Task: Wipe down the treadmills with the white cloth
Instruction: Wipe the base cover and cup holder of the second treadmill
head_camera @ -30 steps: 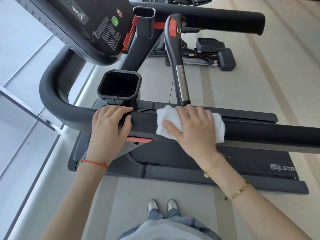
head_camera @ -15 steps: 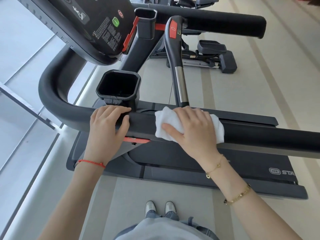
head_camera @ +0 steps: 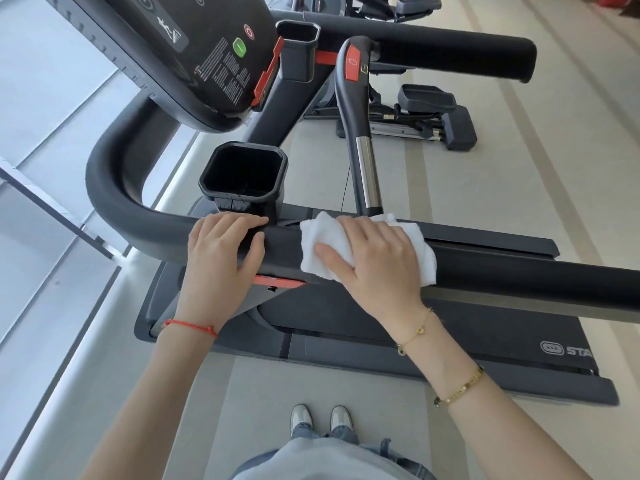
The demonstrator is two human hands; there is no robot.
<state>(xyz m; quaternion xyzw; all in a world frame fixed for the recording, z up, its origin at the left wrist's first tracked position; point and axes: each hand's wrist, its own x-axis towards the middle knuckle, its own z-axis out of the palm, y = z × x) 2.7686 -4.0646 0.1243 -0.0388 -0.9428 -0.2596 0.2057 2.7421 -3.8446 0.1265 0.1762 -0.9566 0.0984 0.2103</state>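
A black treadmill stands in front of me, its padded near handrail running left to right. My right hand presses a folded white cloth flat onto this rail, just right of the cup holder. My left hand grips the same rail beside the cloth, fingers curled over its top below the cup holder. The console tilts overhead at upper left. The running deck lies below the rail.
A pulse-grip bar with a chrome section rises just behind the cloth. The far handrail crosses the top. Another exercise machine sits on the pale floor beyond. Glass panels run along the left. My shoes stand beside the deck.
The cloth under my right hand has slid slightly left along the rail toward my left hand. My left hand keeps its hold on the rail.
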